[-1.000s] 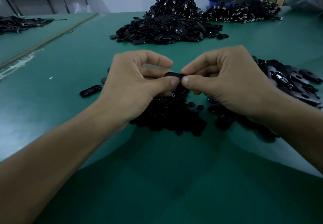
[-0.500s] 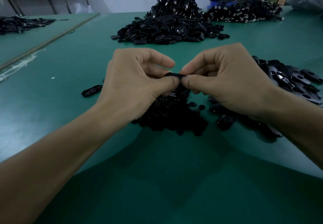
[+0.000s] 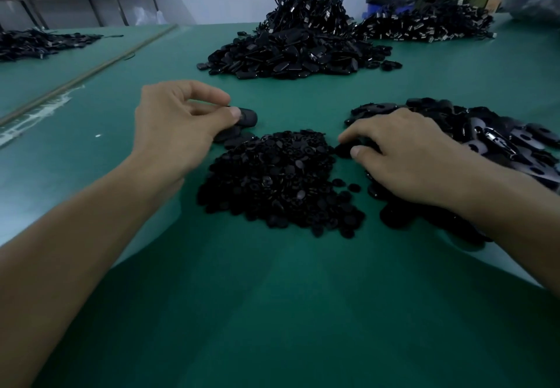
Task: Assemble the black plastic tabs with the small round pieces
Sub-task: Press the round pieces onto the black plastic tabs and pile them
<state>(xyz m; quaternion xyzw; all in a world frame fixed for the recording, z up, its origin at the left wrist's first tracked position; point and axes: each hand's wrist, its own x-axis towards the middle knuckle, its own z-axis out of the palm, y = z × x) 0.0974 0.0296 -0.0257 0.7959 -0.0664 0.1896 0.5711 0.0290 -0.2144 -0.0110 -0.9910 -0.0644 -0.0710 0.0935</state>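
Looking down, we have the green table top [image 3: 272, 312] right in front of us, and first up on it is the heap of small round black plastic pieces [image 3: 272, 181], dead centre. Just past its far left edge, our left hand [image 3: 175, 127] has thumb and forefinger pinching one flat black plastic tab [image 3: 248, 117], whose rounded end sticks out to the right past the thumbnail. Over on the right, our right hand [image 3: 415, 160] is down at the near edge of the loose pile of flat black tabs with holes [image 3: 500, 142], fingers curled onto the dark parts; whether they grip one, we cannot tell. Further back sits a big mound of black tabs with looped cords [image 3: 297, 48]. Behind it on the right comes a second corded heap [image 3: 424, 24] beside a blue tub [image 3: 380, 4]. Far left, another dark heap [image 3: 39, 42] lies on the neighbouring table [image 3: 45, 78].
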